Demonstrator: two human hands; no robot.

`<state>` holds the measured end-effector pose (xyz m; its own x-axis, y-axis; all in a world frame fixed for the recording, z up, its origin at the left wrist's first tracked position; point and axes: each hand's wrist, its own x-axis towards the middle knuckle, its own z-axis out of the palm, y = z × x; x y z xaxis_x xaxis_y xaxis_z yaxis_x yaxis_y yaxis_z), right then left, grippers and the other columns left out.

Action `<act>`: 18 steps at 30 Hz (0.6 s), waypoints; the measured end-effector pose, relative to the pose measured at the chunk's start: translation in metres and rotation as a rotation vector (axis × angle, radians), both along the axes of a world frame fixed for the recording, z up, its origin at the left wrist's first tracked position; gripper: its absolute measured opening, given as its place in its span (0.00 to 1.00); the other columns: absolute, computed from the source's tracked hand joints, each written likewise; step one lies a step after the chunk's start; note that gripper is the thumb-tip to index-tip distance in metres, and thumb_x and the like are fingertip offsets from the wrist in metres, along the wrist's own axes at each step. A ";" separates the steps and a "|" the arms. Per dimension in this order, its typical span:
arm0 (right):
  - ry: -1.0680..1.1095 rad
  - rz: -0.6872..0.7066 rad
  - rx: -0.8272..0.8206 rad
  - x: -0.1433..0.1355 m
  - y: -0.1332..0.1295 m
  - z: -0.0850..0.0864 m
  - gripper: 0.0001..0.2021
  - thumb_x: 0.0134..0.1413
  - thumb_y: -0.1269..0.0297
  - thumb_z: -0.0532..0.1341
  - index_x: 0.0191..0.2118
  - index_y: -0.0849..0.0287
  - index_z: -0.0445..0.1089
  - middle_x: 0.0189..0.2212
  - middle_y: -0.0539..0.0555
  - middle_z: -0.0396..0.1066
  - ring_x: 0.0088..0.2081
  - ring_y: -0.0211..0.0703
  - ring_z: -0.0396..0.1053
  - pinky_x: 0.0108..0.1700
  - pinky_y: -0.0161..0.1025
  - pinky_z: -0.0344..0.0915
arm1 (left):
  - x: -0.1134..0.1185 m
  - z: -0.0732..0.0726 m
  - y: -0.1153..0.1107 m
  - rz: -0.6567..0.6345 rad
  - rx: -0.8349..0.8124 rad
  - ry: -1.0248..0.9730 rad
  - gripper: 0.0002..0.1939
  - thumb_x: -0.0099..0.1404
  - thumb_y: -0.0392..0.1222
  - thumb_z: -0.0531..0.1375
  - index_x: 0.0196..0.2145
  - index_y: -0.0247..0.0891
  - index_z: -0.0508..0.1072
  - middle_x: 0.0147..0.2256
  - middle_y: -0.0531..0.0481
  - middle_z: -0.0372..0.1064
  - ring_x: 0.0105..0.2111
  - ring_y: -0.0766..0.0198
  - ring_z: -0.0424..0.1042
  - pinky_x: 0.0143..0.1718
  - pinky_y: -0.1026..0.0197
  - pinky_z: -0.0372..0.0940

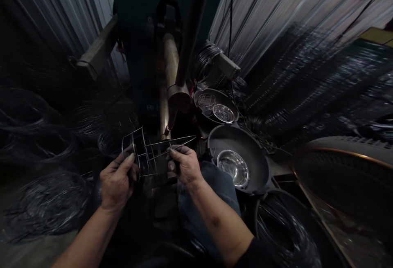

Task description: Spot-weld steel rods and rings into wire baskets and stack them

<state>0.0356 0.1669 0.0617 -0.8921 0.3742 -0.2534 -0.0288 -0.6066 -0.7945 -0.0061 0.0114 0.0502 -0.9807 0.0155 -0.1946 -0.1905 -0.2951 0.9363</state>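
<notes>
My left hand (118, 178) is closed around the ringed end of a wire basket frame (146, 150), its thumb pressed on the wire. The frame is a small cage of bent metal rods with a long pointed wire handle reaching right. My right hand (184, 162) pinches near that handle; any small piece between its fingertips is too dark to make out. Just beyond the wirework stand the brass-coloured electrodes (165, 124) of a machine, the handle passing close to the lower tip. I cannot tell whether they touch.
On the right, a grey pan (260, 153) holds a shiny metal bowl (233, 167). Behind it, another pan (201, 114) contains a small dish (223, 113) and wire grids. A tub of black wire bundles (282, 227) sits lower right. Wire coils (46, 198) lie at left.
</notes>
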 end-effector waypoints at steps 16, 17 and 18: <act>0.033 -0.021 0.064 -0.022 0.011 0.010 0.15 0.31 0.61 0.72 0.26 0.64 0.69 0.15 0.49 0.69 0.11 0.30 0.57 0.12 0.28 0.50 | -0.022 0.013 0.013 -0.027 0.020 0.018 0.19 0.54 0.46 0.65 0.42 0.35 0.76 0.11 0.59 0.57 0.11 0.74 0.53 0.17 0.69 0.57; 0.037 -0.022 0.066 -0.022 0.011 0.010 0.15 0.31 0.61 0.72 0.26 0.64 0.70 0.16 0.49 0.69 0.11 0.30 0.58 0.12 0.28 0.50 | -0.022 0.014 0.013 -0.023 0.015 0.019 0.19 0.54 0.46 0.65 0.42 0.34 0.76 0.11 0.59 0.57 0.11 0.74 0.53 0.17 0.69 0.57; 0.041 -0.026 0.067 -0.022 0.011 0.010 0.15 0.31 0.61 0.72 0.26 0.63 0.70 0.16 0.49 0.69 0.11 0.30 0.58 0.13 0.28 0.50 | -0.021 0.015 0.013 -0.016 0.010 0.019 0.19 0.54 0.46 0.65 0.42 0.34 0.76 0.11 0.59 0.57 0.11 0.74 0.54 0.16 0.69 0.57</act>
<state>0.0138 0.1776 0.0713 -0.8910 0.4121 -0.1905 -0.0772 -0.5510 -0.8309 -0.0271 0.0246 0.0653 -0.9839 0.0336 -0.1754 -0.1773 -0.3018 0.9367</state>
